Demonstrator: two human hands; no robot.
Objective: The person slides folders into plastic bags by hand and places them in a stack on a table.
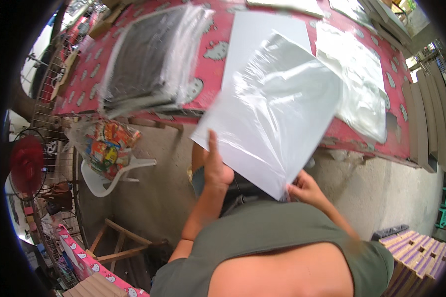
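Glossy sheet (272, 114), pinched by right hand (305, 190), slants over printed tablecloth (208, 70).

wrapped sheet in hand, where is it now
In the head view, the wrapped sheet is just right of centre, over the near edge of the pink table, left hand near its left corner, right hand gripping its near corner.

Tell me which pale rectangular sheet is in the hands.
The glossy, pale grey sheet in clear plastic: right hand pinches its corner, left hand touches its edge. The matte, pale grey sheet lies on the pink patterned table.
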